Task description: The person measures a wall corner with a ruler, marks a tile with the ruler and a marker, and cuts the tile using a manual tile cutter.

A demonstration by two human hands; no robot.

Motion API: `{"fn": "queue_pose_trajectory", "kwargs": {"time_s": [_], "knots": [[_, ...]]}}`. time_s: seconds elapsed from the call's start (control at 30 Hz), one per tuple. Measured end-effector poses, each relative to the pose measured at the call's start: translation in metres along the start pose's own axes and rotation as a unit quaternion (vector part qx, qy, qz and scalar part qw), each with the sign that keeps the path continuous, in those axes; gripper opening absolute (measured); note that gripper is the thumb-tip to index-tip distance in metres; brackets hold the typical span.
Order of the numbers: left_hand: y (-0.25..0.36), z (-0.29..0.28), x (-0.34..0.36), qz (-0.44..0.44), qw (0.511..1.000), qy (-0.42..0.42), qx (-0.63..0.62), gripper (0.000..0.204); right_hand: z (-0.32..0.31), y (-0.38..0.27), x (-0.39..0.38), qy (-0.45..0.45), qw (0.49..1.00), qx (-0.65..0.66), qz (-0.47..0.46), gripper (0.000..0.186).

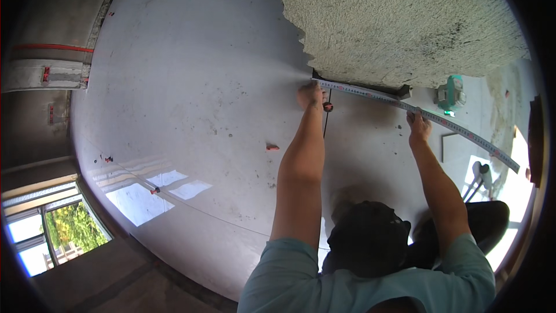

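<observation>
Smooth pale grey surface [191,52] fills most of what reaches me over the link, with a rough, ragged-edged slab of plaster [399,17] across the upper right. Daylight comes through a window [75,226] at lower left. Between the two arms, at bottom centre, sits a dark rounded shape [368,237] that I can't identify for sure.

Along the slab's lower edge, a long ruler [370,94] slants from the centre down to the right edge of the frame. Just above it stands a small device with a green light [452,94]. The right hand [419,127] is clamped on the ruler around mid-length; the left hand [310,96] is curled against its left end, though I can't tell whether it pinches or only presses. Just beside that hand is a small red clip [328,107].

I'd judge the ruler light, thin and springy, best taken by its edges at two spread points. Fingers cover its left tip, its underside is hidden, its markings blur, and lens distortion masks any real bend.
</observation>
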State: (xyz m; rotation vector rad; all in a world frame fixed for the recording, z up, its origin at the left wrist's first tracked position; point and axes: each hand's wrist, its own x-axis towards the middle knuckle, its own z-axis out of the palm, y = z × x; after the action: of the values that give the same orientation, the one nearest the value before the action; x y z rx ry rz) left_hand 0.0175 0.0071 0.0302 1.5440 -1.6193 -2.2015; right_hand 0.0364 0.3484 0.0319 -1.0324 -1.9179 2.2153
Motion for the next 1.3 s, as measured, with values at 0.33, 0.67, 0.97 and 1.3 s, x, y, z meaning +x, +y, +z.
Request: {"fn": "queue_pose_trajectory", "kwargs": {"time_s": [0.33,0.67,0.97,1.3], "knots": [[0.004,0.007,0.001,-0.034,0.999,-0.003,0.000,0.021,0.000,-0.005,-0.004,0.002,1.000,0.006,-0.017,0.027],[-0.002,0.005,0.005,-0.025,1.000,0.008,-0.001,0.019,0.011,-0.005,-0.009,0.023,1.000,-0.011,-0.017,0.024],[0.002,0.005,-0.002,-0.021,1.000,0.014,0.003,0.023,0.008,-0.001,-0.005,0.012,0.999,-0.020,-0.028,0.025],[0.001,0.000,0.006,-0.007,0.999,0.029,0.011,0.024,0.015,-0.002,-0.010,0.010,1.000,-0.009,-0.023,0.026]]}}
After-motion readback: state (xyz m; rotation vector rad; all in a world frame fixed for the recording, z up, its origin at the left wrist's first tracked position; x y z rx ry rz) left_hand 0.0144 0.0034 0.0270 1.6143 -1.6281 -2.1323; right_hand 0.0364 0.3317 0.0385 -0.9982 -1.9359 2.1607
